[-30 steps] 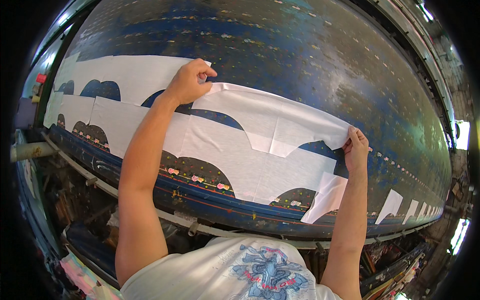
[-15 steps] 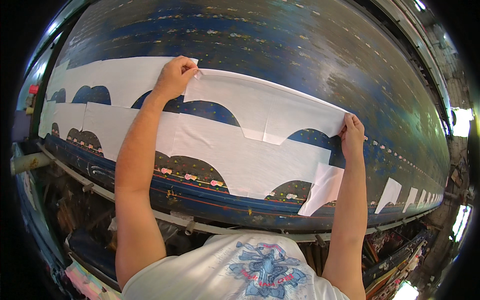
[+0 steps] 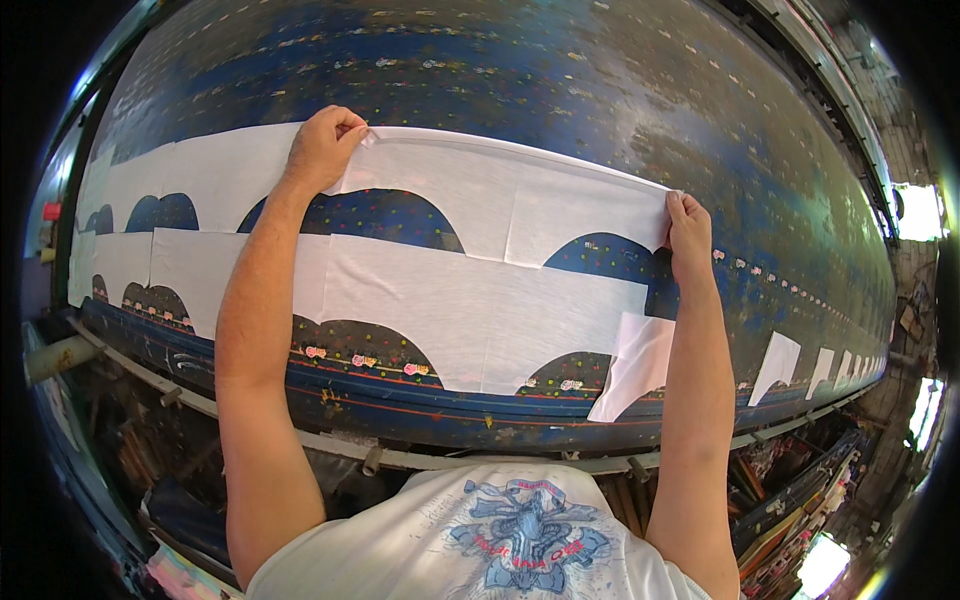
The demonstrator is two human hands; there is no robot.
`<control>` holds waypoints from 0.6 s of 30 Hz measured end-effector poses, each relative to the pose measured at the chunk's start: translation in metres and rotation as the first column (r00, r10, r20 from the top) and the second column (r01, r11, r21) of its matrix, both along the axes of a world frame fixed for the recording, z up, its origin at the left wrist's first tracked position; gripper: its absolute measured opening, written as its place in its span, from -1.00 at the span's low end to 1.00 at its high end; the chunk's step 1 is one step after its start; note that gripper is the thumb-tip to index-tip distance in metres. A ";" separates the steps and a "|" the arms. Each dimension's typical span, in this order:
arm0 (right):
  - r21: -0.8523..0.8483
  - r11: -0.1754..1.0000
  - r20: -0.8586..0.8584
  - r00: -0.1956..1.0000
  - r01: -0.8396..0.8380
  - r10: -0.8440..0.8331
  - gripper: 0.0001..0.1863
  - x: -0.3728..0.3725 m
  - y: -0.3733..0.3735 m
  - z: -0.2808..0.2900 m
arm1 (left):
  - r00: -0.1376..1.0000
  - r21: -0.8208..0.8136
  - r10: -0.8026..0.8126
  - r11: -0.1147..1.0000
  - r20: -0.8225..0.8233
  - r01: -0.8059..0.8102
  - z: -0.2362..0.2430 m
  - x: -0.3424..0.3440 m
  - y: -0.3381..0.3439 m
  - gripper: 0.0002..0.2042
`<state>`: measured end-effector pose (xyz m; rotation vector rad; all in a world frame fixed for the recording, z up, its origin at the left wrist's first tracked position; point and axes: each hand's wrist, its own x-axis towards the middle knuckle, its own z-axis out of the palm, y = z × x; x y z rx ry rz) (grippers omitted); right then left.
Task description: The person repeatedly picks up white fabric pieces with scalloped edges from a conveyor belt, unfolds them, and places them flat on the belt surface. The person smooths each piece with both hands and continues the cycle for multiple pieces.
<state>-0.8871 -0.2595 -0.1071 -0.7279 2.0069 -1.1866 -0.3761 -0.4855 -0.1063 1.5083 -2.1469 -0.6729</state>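
Observation:
Both my hands stretch a white cut fabric panel (image 3: 490, 190) by its far edge over a long dark blue table (image 3: 620, 110). My left hand (image 3: 323, 150) is closed on its far left corner, and my right hand (image 3: 688, 233) pinches the far right corner. Two curved cut-outs shape the panel's near edge, whose middle comes close to another white panel (image 3: 480, 315) lying flat nearer me. At that panel's right end, a smaller white fabric piece (image 3: 635, 365) lies below my right forearm. Further fabric (image 3: 225, 160) lies left of my left hand.
Rows of small coloured printed marks (image 3: 430, 64) run along the table. Several small white pieces (image 3: 775, 367) lie along the near edge to the right. A metal rail (image 3: 420, 457) follows the table's near side, with cluttered shelves (image 3: 790, 490) below on the right.
My hands have carried the held panel slightly left and away from me. Its near edge, which overlapped the nearer panel, now sits farther back. Both hands keep their grip.

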 end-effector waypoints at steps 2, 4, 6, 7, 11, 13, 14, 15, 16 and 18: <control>0.012 1.000 -0.064 0.998 0.003 -0.002 -0.67 -0.002 -0.003 -0.002 | 1.000 -0.011 0.002 1.000 -0.001 -0.002 -0.004 -0.001 -0.001 -0.84; 0.079 0.997 -0.112 0.994 0.013 -0.004 -0.68 0.006 -0.009 0.005 | 1.000 -0.011 0.019 1.000 -0.009 -0.019 -0.006 0.000 -0.002 -0.83; 0.120 0.993 -0.157 0.988 0.023 -0.004 -0.71 0.006 -0.012 0.006 | 0.999 -0.085 0.018 0.996 0.042 -0.014 -0.007 -0.003 0.002 -0.89; 0.127 0.991 -0.179 0.984 0.028 -0.005 -0.72 0.003 -0.011 0.001 | 0.998 -0.123 0.017 0.992 0.067 -0.008 -0.005 -0.008 0.006 -0.92; -0.107 0.984 -0.277 0.946 0.140 -0.165 -0.74 0.018 -0.008 -0.008 | 0.936 -0.619 -0.344 0.719 0.078 0.316 -0.017 -0.023 0.039 -0.87; -0.094 0.993 -0.232 0.968 0.073 -0.093 -0.69 0.036 0.001 0.011 | 0.827 -0.397 -0.545 0.734 0.138 0.551 -0.020 -0.021 0.056 -0.78; -0.088 0.995 -0.209 0.976 0.039 -0.056 -0.63 0.040 0.004 0.017 | 0.858 -0.381 -0.462 0.768 0.226 0.514 -0.021 -0.022 0.058 -0.71; -0.061 0.998 -0.207 0.978 -0.023 0.010 -0.62 0.034 0.010 0.013 | 0.870 -0.374 -0.382 0.793 0.311 0.481 -0.018 -0.029 0.058 -0.61; -0.038 0.996 -0.200 0.977 -0.087 0.077 -0.59 0.023 0.015 0.003 | 0.870 -0.372 -0.293 0.815 0.397 0.444 -0.014 -0.036 0.058 -0.51; -0.025 0.980 -0.286 0.941 -0.196 0.181 -0.53 0.014 0.023 -0.016 | 0.827 -0.251 -0.108 0.924 0.552 0.288 -0.007 -0.059 0.061 -0.27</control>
